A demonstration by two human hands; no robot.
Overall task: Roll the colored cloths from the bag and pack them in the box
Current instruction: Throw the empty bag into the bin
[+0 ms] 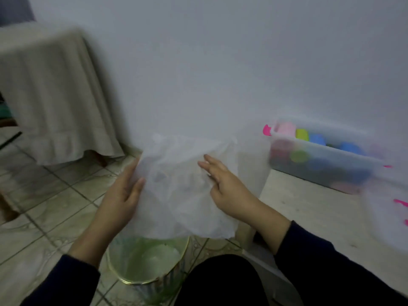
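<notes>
Both hands hold the thin white translucent plastic bag [187, 184] up over a green-lined round bin [145, 259]. Left hand [120, 195] grips bag's left edge w/ thumb in front; right hand [225, 184] lies on it, fingers mostly straight, any pinch unclear. Rolled colored cloths [302, 149] sit packed in the clear plastic box [326, 168] on the table at right. Bag looks empty: feel for leftovers, then bin it.

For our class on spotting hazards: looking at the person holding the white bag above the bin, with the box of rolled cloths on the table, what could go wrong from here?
1. The white bag hangs over the open bin; anything inside might drop in.
2. The left hand pinches only its edge and the right hand lies flat, so it may slip.
3. The box looks nearly full.
</notes>
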